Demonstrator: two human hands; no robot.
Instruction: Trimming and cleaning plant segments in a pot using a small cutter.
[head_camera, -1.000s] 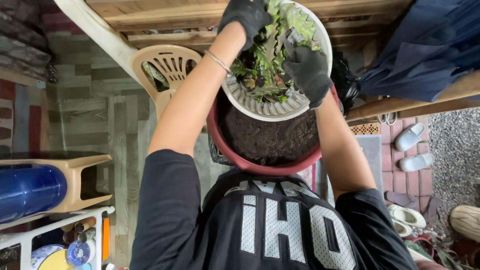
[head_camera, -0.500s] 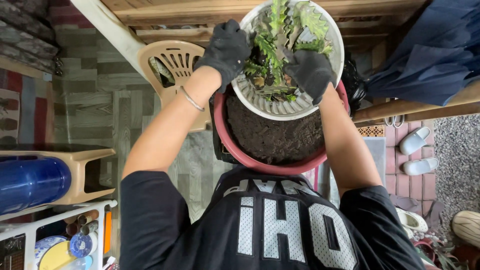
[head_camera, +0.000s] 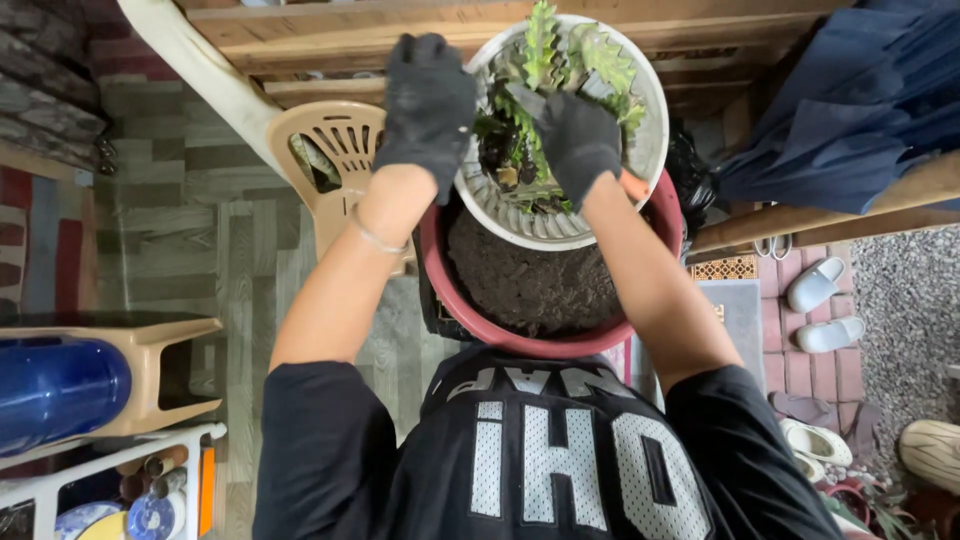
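Note:
A white ribbed plastic pot (head_camera: 640, 150) with a spiky green succulent plant (head_camera: 560, 55) is tilted over a larger red pot (head_camera: 445, 290) full of dark soil (head_camera: 530, 285). Both my hands wear black gloves. My left hand (head_camera: 428, 95), with a thin bracelet on its wrist, grips the outer left side of the white pot. My right hand (head_camera: 575, 135) reaches into the white pot and closes around the plant's base among the leaves. The white pot's lower rim rests against the red pot's far edge.
A beige plastic chair (head_camera: 335, 150) stands left of the pots under wooden beams (head_camera: 330, 25). Dark blue cloth (head_camera: 850, 110) hangs at the right, with slippers (head_camera: 820, 285) on red brick below. A blue barrel (head_camera: 60, 385) and a white rack (head_camera: 130, 450) are at lower left.
My left hand came off the top of the plant and moved down to the white pot's outer left side. My right hand shifted from the rim toward the pot's centre.

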